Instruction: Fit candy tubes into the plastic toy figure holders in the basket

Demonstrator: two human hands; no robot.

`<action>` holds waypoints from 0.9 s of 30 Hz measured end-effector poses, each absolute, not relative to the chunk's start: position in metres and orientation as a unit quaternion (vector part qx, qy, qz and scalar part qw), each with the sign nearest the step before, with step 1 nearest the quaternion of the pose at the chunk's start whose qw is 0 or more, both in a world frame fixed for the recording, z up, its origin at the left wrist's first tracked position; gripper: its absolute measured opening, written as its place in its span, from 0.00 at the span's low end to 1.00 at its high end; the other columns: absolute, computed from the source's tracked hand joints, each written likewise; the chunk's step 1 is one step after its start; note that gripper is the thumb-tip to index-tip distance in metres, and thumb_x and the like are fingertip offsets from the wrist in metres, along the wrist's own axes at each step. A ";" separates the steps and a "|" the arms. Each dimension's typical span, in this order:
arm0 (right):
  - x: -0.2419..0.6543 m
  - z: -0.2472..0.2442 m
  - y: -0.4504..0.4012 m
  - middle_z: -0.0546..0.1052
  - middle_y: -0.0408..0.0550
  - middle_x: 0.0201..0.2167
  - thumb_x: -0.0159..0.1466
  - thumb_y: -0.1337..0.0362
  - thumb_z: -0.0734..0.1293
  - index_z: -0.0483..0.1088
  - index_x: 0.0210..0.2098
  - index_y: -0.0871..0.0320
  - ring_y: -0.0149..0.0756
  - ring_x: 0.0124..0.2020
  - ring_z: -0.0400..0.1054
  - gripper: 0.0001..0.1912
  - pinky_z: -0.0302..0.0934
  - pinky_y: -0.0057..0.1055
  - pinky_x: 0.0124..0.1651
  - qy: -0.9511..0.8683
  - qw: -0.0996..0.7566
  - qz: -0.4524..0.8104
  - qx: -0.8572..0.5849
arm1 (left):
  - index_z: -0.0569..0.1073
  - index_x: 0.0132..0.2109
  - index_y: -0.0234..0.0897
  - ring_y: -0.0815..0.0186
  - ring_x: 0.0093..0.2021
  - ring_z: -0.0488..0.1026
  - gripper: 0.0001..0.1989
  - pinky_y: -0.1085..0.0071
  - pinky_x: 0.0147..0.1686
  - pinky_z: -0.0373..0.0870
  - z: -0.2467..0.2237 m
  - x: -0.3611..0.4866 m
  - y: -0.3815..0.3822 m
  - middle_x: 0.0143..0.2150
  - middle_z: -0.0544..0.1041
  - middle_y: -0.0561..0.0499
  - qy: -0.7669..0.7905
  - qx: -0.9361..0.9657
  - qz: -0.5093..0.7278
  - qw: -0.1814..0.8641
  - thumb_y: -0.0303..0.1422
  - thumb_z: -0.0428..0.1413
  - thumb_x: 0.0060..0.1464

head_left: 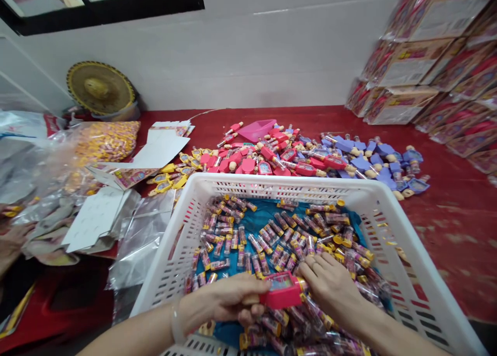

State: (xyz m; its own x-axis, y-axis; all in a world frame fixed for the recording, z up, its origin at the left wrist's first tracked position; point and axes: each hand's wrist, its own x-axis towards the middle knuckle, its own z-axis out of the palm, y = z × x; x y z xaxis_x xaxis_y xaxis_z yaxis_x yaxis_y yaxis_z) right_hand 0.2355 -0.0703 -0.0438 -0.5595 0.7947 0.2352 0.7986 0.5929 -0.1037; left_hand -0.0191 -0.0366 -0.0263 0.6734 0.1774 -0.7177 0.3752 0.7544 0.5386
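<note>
Pink plastic toy (280, 297) is above the white basket (287, 180), left hand (234, 295) fingers clamped on its handle end. Right hand (331, 279) sits just beside it over capped tubes (267, 236); can't tell if those fingers grip one.

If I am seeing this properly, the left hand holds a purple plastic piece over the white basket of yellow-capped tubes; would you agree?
Not quite: as the head view shows, the plastic piece is pinkish red, not purple. The left hand does hold it over the white basket of yellow-capped tubes.
</note>
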 end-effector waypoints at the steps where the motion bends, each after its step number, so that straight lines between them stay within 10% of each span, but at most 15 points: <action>1: 0.236 -0.042 -0.072 0.75 0.50 0.28 0.51 0.75 0.62 0.68 0.31 0.58 0.39 0.28 0.66 0.09 0.52 0.34 0.34 -0.879 0.094 0.044 -0.465 | 0.68 0.28 0.34 0.74 0.19 0.54 0.27 0.77 0.20 0.49 -0.028 -0.018 -0.039 0.19 0.61 0.57 0.402 0.342 -0.057 0.847 0.57 0.56 0.46; 9: 0.240 -0.046 -0.077 0.75 0.42 0.24 0.54 0.70 0.63 0.69 0.29 0.56 0.32 0.24 0.66 0.05 0.44 0.28 0.26 -0.823 -0.030 0.298 -0.483 | 0.69 0.53 0.37 0.57 0.43 0.71 0.19 0.64 0.44 0.63 -0.011 -0.023 -0.046 0.45 0.75 0.45 0.344 0.834 0.061 0.427 0.40 0.55 0.56; 13: 0.238 -0.048 -0.070 0.74 0.46 0.24 0.53 0.76 0.62 0.70 0.32 0.59 0.35 0.25 0.65 0.10 0.49 0.30 0.31 -0.858 0.080 0.043 -0.506 | 0.68 0.54 0.38 0.64 0.34 0.71 0.27 0.70 0.34 0.66 -0.018 -0.024 -0.035 0.38 0.75 0.49 0.423 0.654 0.055 0.625 0.50 0.56 0.52; 16: 0.237 -0.047 -0.069 0.75 0.53 0.30 0.57 0.76 0.61 0.70 0.39 0.64 0.39 0.31 0.66 0.12 0.52 0.35 0.39 -0.870 0.157 -0.096 -0.457 | 0.70 0.35 0.34 0.71 0.20 0.63 0.32 0.74 0.21 0.59 -0.028 -0.022 -0.032 0.23 0.69 0.53 0.431 0.404 -0.033 0.806 0.62 0.49 0.49; 20: 0.235 -0.051 -0.078 0.75 0.49 0.27 0.53 0.74 0.63 0.70 0.35 0.61 0.38 0.28 0.66 0.10 0.51 0.34 0.35 -0.881 0.091 -0.013 -0.464 | 0.63 0.23 0.35 0.70 0.20 0.64 0.27 0.75 0.20 0.59 -0.035 -0.020 -0.044 0.19 0.65 0.54 0.372 0.382 -0.069 0.843 0.58 0.56 0.44; 27: 0.237 -0.052 -0.083 0.75 0.41 0.24 0.51 0.68 0.65 0.71 0.31 0.54 0.35 0.25 0.68 0.07 0.43 0.28 0.25 -0.821 -0.049 0.296 -0.485 | 0.70 0.51 0.37 0.56 0.46 0.69 0.17 0.58 0.48 0.62 -0.025 -0.024 -0.050 0.46 0.74 0.44 0.358 0.835 0.070 0.413 0.37 0.54 0.55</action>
